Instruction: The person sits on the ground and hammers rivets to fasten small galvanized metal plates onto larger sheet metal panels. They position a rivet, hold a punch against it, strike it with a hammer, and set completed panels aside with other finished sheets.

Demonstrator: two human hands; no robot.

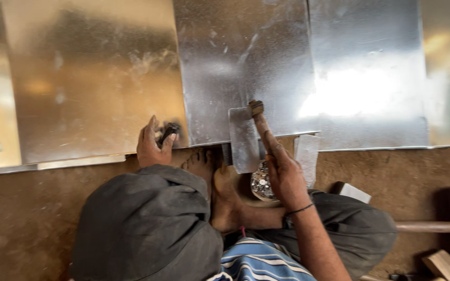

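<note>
My right hand (pixel 283 171) grips a wooden-handled hammer (pixel 259 117) whose head rests at the top of a small rectangular metal piece (pixel 243 140). My left hand (pixel 152 144) presses a small dark object (pixel 167 132) against the lower edge of a large shiny metal sheet (pixel 89 78). I sit on the ground with my knees up and bare feet (pixel 220 187) between my hands. A small round container of shiny bits (pixel 260 183) sits by my right hand.
Several large metal sheets (pixel 365 73) lie overlapping on the dirt floor (pixel 22 218) ahead. A smaller metal strip (pixel 307 153) lies right of the hammer. Wooden pieces (pixel 428 227) and a block (pixel 444 265) sit at lower right.
</note>
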